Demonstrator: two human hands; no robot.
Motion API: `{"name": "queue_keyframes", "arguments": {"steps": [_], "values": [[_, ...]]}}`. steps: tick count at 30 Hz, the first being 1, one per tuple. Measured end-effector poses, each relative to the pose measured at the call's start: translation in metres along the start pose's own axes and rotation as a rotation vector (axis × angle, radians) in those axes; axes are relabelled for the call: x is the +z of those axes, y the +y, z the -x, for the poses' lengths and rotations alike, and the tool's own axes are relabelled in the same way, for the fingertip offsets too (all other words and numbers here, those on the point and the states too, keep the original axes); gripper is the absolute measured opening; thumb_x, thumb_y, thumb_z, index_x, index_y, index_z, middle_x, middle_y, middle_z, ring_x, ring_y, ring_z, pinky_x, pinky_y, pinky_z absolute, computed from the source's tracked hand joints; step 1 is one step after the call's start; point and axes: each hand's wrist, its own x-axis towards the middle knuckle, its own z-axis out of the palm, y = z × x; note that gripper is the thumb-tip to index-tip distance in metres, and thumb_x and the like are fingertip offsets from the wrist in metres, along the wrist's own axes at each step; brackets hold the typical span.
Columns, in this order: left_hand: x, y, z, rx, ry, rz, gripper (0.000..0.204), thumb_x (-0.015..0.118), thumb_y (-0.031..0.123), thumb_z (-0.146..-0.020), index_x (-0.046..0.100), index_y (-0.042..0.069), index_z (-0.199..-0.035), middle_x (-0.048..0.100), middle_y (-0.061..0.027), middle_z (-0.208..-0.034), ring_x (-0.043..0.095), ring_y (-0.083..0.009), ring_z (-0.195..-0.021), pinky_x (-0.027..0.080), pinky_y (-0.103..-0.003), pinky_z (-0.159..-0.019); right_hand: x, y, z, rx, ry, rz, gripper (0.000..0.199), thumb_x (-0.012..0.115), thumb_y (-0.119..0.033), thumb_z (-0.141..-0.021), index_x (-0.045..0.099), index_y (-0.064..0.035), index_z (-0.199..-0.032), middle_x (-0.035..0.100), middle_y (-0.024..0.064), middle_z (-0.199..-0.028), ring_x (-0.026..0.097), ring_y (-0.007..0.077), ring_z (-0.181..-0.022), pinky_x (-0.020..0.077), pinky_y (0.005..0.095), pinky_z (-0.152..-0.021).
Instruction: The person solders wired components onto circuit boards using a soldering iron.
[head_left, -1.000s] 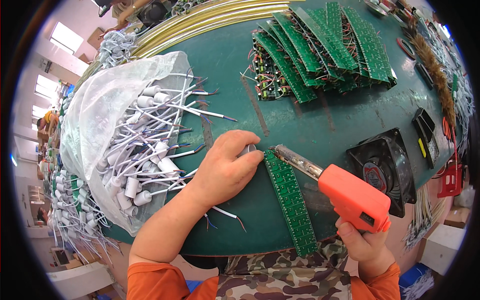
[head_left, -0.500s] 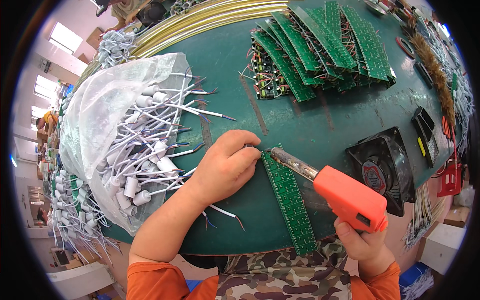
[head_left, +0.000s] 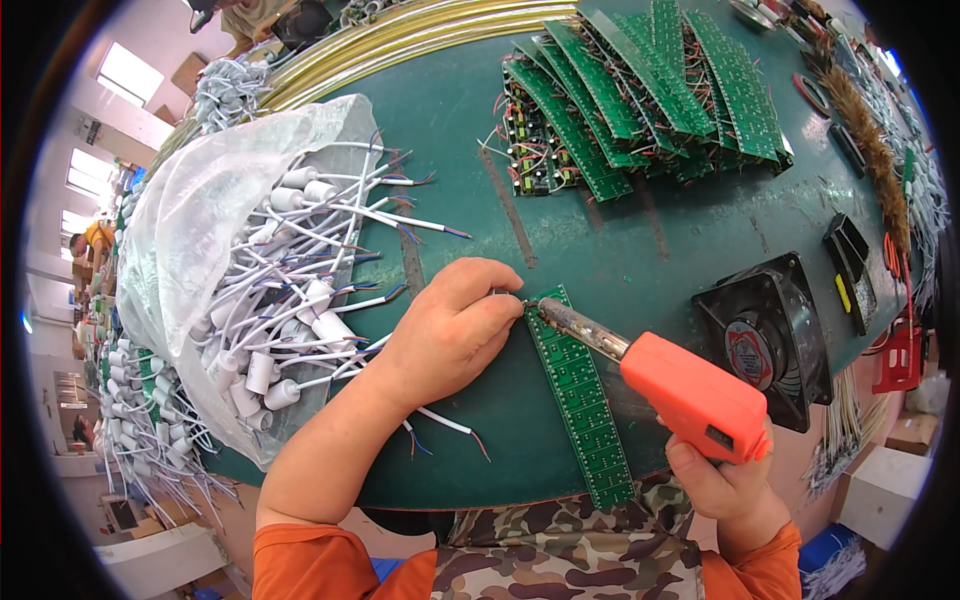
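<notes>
In my right hand point(head_left: 728, 485) is a red-orange soldering gun point(head_left: 700, 395), held by its handle. Its metal tip reaches the far end of a long, narrow green circuit board point(head_left: 580, 400), which lies lengthwise toward me over the table's near edge. At that same far end, my left hand point(head_left: 450, 325) is closed in a pinch beside the tip; what sits between its fingers is mostly hidden. Left of that hand, white cables with bare coloured wire ends and white cylindrical parts point(head_left: 262, 372) spill from a clear plastic bag point(head_left: 190, 230).
Stacked green circuit boards point(head_left: 640, 100) with wired components stand at the back of the green table point(head_left: 450, 120). To the right are a black fan point(head_left: 765, 340) and a black holder point(head_left: 850, 265). Yellowish strips point(head_left: 400, 45) run along the far left edge.
The soldering gun has shifted slightly left, its tip staying at the board's far end. My left hand keeps its pinch there almost unmoved.
</notes>
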Motion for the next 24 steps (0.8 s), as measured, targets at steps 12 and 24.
{"name": "queue_keyframes", "arguments": {"steps": [12, 24], "values": [[0.0, -0.0007, -0.0003, 0.009, -0.022, -0.01, 0.028, 0.074, -0.007, -0.074, 0.064, 0.003, -0.098, 0.064, -0.0143, -0.111, 0.063, -0.0345, -0.101, 0.053, -0.043, -0.087, -0.003, -0.0009, -0.0044, -0.066, -0.049, 0.057, 0.054, 0.08, -0.011, -0.086, 0.057, 0.0093, -0.131, 0.072, 0.0164, -0.107, 0.07, 0.022, -0.082, 0.0552, 0.0313, -0.073], [-0.0014, -0.0008, -0.0015, 0.019, -0.038, -0.004, 0.028, 0.074, -0.008, -0.075, 0.063, 0.003, -0.099, 0.064, -0.0141, -0.11, 0.063, -0.0355, -0.102, 0.053, -0.044, -0.088, -0.0023, -0.0019, 0.0014, 0.017, -0.051, 0.039, 0.054, 0.08, -0.012, -0.086, 0.058, 0.0089, -0.131, 0.072, 0.0168, -0.107, 0.07, 0.0235, -0.082, 0.0556, 0.0324, -0.074]]}}
